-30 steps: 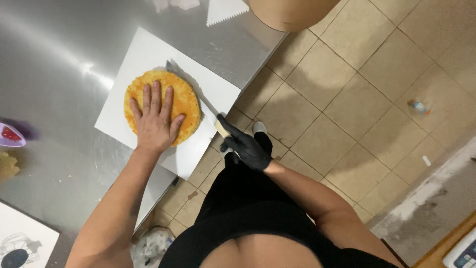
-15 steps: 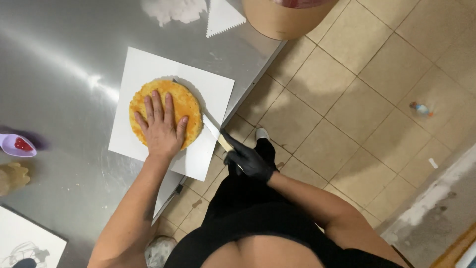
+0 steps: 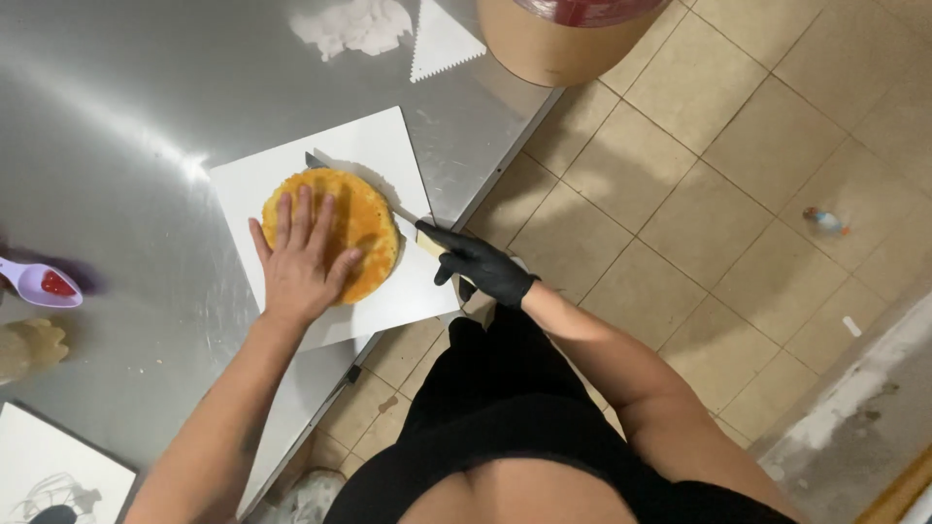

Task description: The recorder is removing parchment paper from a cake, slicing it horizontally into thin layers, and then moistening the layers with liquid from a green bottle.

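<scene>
A round golden sponge cake (image 3: 361, 225) lies flat on a white square board (image 3: 388, 146), a little left of the frame's centre. The left hand (image 3: 299, 260) rests palm down on top of the cake, fingers spread and pointing toward the upper edge of the frame; its grip is apart, pressing rather than clasping. A long knife (image 3: 318, 161) passes level through or behind the cake: its tip shows just past the cake's upper left rim, and a short stretch of blade shows at the cake's right side. The right hand (image 3: 478, 262), in a black glove, has its grip clamped on the knife handle, just right of the board's lower right part, over the table's edge.

The board sits on a brushed steel table (image 3: 126, 116) that fills the left half of the frame. Above the board, near the top edge, lie a white toothed triangular scraper (image 3: 439, 41) and a smear of white cream (image 3: 351, 23) beside it. A tan cylindrical container (image 3: 553, 44) stands at the top centre. At the far left, a lilac spoon (image 3: 39, 285) holds something red. Another white board (image 3: 58, 466) shows in the lower left corner. Beige floor tiles (image 3: 699, 194) fill the right half.
</scene>
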